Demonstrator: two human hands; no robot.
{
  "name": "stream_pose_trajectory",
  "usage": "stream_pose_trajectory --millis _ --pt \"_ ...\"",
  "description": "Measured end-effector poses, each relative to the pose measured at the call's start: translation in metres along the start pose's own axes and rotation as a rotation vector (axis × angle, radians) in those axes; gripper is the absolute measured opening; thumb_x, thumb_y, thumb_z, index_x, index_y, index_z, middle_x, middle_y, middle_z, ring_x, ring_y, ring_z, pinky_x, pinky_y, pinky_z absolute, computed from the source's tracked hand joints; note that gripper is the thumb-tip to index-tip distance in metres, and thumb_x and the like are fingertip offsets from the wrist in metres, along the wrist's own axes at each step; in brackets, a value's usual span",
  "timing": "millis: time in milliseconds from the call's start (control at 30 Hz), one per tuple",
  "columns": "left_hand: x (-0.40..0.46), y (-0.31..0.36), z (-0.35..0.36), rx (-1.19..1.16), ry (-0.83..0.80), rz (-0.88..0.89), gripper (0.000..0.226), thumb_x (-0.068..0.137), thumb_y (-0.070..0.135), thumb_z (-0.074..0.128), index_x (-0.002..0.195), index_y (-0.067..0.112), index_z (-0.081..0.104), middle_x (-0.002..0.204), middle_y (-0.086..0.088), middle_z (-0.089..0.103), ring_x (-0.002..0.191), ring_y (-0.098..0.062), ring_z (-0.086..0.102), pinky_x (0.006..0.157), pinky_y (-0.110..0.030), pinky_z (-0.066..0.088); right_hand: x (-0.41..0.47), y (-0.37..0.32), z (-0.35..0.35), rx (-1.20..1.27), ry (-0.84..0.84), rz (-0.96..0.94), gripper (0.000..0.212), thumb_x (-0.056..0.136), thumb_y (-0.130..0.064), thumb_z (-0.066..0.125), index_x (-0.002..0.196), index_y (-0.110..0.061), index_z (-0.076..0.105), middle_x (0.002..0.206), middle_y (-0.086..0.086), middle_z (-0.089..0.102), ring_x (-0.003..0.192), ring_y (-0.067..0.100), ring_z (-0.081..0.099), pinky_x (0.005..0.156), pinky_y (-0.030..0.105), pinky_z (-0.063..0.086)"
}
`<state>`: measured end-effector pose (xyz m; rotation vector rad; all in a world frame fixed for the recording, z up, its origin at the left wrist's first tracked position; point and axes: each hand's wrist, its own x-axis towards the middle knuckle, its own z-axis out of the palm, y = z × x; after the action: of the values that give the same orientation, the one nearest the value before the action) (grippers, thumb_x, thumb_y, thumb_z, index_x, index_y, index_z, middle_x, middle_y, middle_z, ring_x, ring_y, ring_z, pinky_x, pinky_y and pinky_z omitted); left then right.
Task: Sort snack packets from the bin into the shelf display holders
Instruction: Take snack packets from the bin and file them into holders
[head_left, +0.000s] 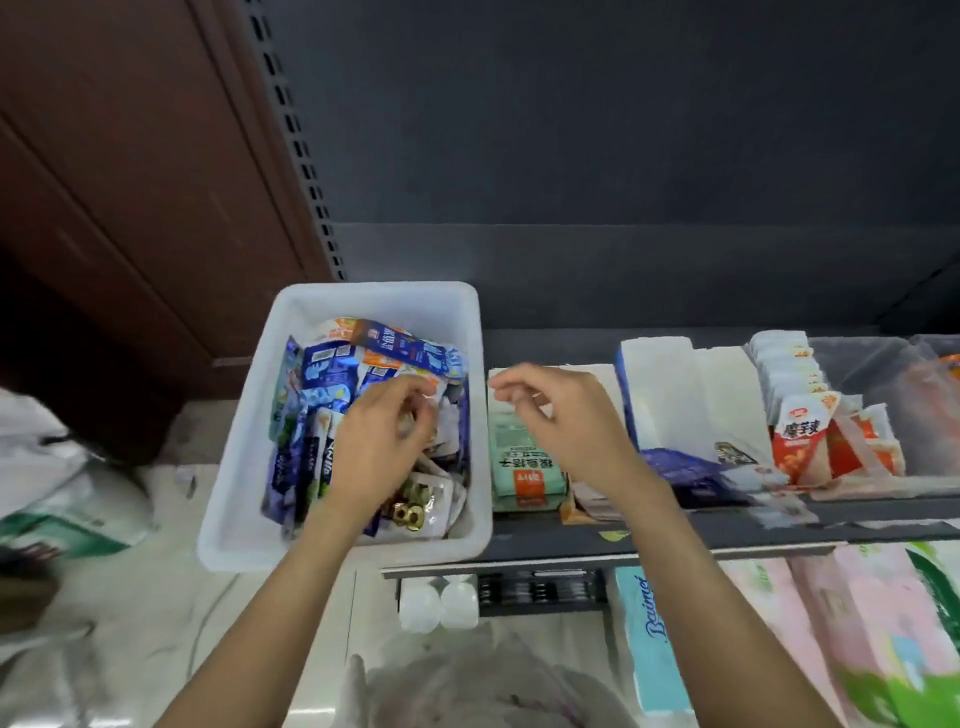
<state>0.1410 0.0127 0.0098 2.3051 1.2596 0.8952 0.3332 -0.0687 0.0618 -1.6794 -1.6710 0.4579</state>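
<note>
Near edge, 6 o'clock: clear bag (493, 680); tissue packs (810, 639) at 4 o'clock on the lower shelf.

Mid-frame: left hand (387, 441) down in the bin (244, 467), fingers curled among packets (332, 374); blurred, cannot tell if one is actually pinched. Right hand (561, 415) just past the bin's 3 o'clock wall, over green packets (519, 462) in the nearest holder, fingers loosely curled, nothing visibly in it. Hands apart, not touching.

Further toward 3 o'clock: white packs (670, 395), then red packets (800, 436) in a clear holder (872, 364).

Far: dark shelf back (623, 130).

Judged step: picking the next packet, bin still well filled, so early to middle. Next move: isolate one packet, read its type, carry to the matching holder toward 3 o'clock, stand it in line with its kind.
</note>
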Motion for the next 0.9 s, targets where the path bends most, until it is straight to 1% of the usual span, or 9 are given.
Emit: stream_pose_trajectory --millis 100,167,233,300,433,633,700,800,900 --pt "-0.005 -0.059 -0.02 0.251 -0.074 -0.157 0.027 0.08 0.02 0.065 0.105 0.012 0.066 0.101 -0.011 0.066 0.097 -0.035 0.057 0.08 -0.04 0.045 0.041 -0.009 0.06 -0.005 -0.087 0.03 0.024 0.091 -0.012 0.053 0.11 -0.017 0.067 0.103 -0.002 0.071 0.093 0.014 0.066 0.081 0.039 0.054" --pt "-0.008 -0.084 -0.03 0.278 -0.113 -0.235 0.03 0.079 0.018 0.069 0.108 0.011 0.065 0.105 -0.014 0.064 0.1 -0.039 0.056 0.081 -0.042 0.046 0.073 -0.01 0.094 -0.121 -0.145 0.062 0.028 0.092 -0.012 0.051 0.118 -0.015 0.063 0.115 0.004 0.066 0.101 0.021 0.062 0.084 0.036 0.051" --pt "-0.009 -0.099 -0.036 0.237 -0.146 -0.261 0.031 0.082 0.019 0.066 0.112 0.013 0.063 0.112 -0.012 0.062 0.103 -0.035 0.054 0.082 -0.039 0.045 0.103 -0.005 0.123 -0.253 -0.178 0.089 0.036 0.092 -0.014 0.05 0.127 -0.013 0.056 0.124 0.007 0.059 0.108 0.025 0.057 0.087 0.035 0.048" --pt "-0.005 -0.105 -0.036 0.176 -0.173 -0.268 0.033 0.086 0.023 0.063 0.118 0.015 0.06 0.118 -0.008 0.059 0.108 -0.03 0.053 0.085 -0.035 0.044 0.127 0.005 0.148 -0.335 -0.228 0.139 0.045 0.092 -0.019 0.052 0.136 -0.012 0.044 0.131 0.01 0.051 0.119 0.028 0.048 0.098 0.039 0.043" --pt "0.018 -0.113 -0.033 -0.01 -0.165 -0.368 0.034 0.091 0.033 0.056 0.122 0.018 0.058 0.122 -0.003 0.059 0.104 -0.023 0.059 0.086 -0.032 0.046 0.144 0.021 0.176 -0.371 -0.392 0.311 0.064 0.092 -0.032 0.054 0.145 -0.013 0.025 0.146 0.012 0.034 0.134 0.032 0.031 0.111 0.046 0.029" --pt "0.054 -0.113 -0.016 -0.146 -0.319 -0.541 0.047 0.092 0.047 0.051 0.127 0.016 0.055 0.116 0.0 0.064 0.107 -0.02 0.06 0.086 -0.03 0.043 0.096 0.005 0.178 -0.313 -0.343 0.373 0.06 0.095 -0.031 0.048 0.148 -0.015 0.025 0.155 0.006 0.02 0.14 0.031 0.018 0.112 0.04 0.024" --pt "0.059 -0.112 -0.012 -0.173 -0.303 -0.587 0.048 0.091 0.046 0.054 0.128 0.015 0.053 0.112 0.0 0.066 0.106 -0.021 0.06 0.084 -0.031 0.044 0.082 -0.002 0.177 -0.329 -0.352 0.358 0.06 0.096 -0.031 0.047 0.149 -0.016 0.024 0.157 0.003 0.015 0.141 0.028 0.016 0.112 0.039 0.023" --pt "0.063 -0.11 -0.006 -0.237 -0.183 -0.613 0.049 0.086 0.037 0.064 0.126 0.013 0.047 0.103 0.0 0.069 0.101 -0.02 0.063 0.084 -0.035 0.048 0.074 -0.007 0.175 -0.343 -0.366 0.329 0.058 0.097 -0.03 0.046 0.149 -0.017 0.023 0.158 0.001 0.014 0.141 0.025 0.015 0.112 0.037 0.022" --pt "0.065 -0.104 -0.002 -0.29 -0.095 -0.58 0.046 0.084 0.023 0.069 0.12 0.012 0.044 0.096 -0.001 0.069 0.091 -0.019 0.065 0.075 -0.031 0.048 0.074 -0.01 0.164 -0.244 -0.308 0.32 0.051 0.097 -0.023 0.048 0.146 -0.017 0.033 0.153 0.004 0.03 0.137 0.024 0.028 0.109 0.035 0.027"
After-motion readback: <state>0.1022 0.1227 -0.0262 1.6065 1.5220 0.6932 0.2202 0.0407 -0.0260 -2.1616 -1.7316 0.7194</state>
